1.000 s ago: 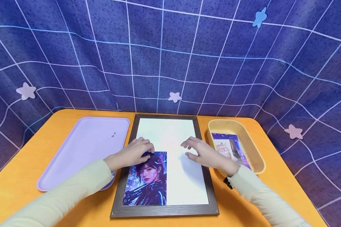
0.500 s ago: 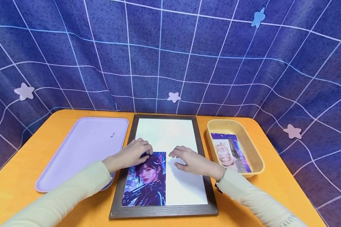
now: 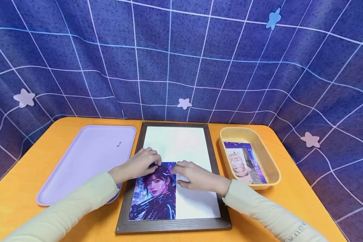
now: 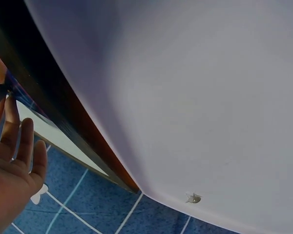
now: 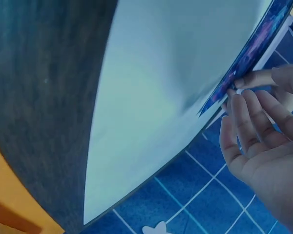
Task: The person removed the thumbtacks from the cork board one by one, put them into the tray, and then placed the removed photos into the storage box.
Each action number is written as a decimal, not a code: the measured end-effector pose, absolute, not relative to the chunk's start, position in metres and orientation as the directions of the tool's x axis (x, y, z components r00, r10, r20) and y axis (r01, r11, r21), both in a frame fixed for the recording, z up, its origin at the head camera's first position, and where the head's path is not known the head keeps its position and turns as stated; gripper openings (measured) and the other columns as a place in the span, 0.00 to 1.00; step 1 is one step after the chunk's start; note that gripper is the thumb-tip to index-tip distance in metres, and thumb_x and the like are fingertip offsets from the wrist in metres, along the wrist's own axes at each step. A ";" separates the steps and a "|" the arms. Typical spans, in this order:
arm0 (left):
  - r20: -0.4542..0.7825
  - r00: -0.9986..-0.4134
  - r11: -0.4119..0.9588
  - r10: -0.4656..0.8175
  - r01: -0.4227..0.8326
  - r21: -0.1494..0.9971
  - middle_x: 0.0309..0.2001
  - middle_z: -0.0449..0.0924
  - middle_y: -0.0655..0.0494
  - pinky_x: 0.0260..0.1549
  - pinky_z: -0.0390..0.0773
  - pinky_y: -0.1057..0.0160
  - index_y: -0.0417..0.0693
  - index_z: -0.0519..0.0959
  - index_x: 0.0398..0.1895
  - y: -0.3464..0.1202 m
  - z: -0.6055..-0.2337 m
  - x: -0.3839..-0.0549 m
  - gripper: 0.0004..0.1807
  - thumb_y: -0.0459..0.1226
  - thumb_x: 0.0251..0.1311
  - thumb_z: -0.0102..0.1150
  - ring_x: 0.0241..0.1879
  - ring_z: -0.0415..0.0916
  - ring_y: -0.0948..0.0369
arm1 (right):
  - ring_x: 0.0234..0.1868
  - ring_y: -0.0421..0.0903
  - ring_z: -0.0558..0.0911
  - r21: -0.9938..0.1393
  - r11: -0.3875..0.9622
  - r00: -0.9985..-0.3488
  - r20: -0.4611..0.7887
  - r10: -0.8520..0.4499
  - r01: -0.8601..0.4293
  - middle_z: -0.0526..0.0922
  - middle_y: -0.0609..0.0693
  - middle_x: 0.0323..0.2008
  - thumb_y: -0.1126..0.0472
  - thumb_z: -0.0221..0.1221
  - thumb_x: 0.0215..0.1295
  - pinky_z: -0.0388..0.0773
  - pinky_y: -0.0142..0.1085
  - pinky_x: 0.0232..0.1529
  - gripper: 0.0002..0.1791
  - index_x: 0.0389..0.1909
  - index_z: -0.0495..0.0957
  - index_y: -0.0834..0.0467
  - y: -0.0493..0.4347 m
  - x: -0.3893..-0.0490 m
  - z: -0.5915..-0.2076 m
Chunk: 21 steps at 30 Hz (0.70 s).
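A glossy picture card (image 3: 155, 198) with a neon city figure in a dark jacket covers the lower left of a white panel (image 3: 198, 201). My left hand (image 3: 143, 162) pinches the card's top edge between thumb and forefinger; its other fingers stand loose in the left wrist view. Coming from the right, my right hand (image 3: 195, 176) hovers at the card's upper right corner, fingertips overlapping that edge. Its fingers (image 5: 254, 109) are relaxed and slightly bent in the right wrist view, near the left fingertips. A dark wood-look frame (image 3: 175, 226) borders the panel.
On the left lies a shallow lilac tray (image 3: 90, 158) with a small dark mark. A yellow bin (image 3: 270, 168) at the right holds several cards, one with a cat picture (image 3: 238, 164). Behind the orange table (image 3: 65, 132) hangs a blue grid-patterned curtain (image 3: 157, 50).
My right hand has moved left across the white panel to the card's right edge. The left hand and the card have kept their place.
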<state>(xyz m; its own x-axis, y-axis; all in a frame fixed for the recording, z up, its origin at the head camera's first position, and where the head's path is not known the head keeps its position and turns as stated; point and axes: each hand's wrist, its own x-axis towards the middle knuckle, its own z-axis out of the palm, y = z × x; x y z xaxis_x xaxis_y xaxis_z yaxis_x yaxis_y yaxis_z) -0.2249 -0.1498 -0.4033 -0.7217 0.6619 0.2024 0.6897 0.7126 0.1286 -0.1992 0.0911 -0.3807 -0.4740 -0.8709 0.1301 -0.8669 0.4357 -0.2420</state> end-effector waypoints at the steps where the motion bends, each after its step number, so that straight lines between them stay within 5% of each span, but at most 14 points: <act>1: 0.203 -0.720 0.711 0.663 0.691 0.129 0.30 0.76 0.62 0.39 0.66 0.57 0.53 0.77 0.30 -0.150 -0.403 -0.225 0.06 0.35 0.50 0.63 0.38 0.69 0.60 | 0.46 0.42 0.77 -0.232 0.436 -0.471 0.122 -0.874 -0.870 0.78 0.49 0.44 0.61 0.58 0.58 0.72 0.31 0.51 0.17 0.49 0.74 0.59 0.090 -0.198 -0.380; 21: 0.239 -0.668 0.666 0.704 0.739 0.105 0.30 0.76 0.63 0.39 0.66 0.58 0.53 0.77 0.31 -0.152 -0.411 -0.231 0.06 0.35 0.50 0.63 0.37 0.69 0.61 | 0.46 0.40 0.72 -0.053 0.402 -0.405 0.056 -0.913 -0.914 0.72 0.45 0.47 0.48 0.59 0.58 0.70 0.31 0.51 0.23 0.51 0.73 0.54 0.080 -0.192 -0.395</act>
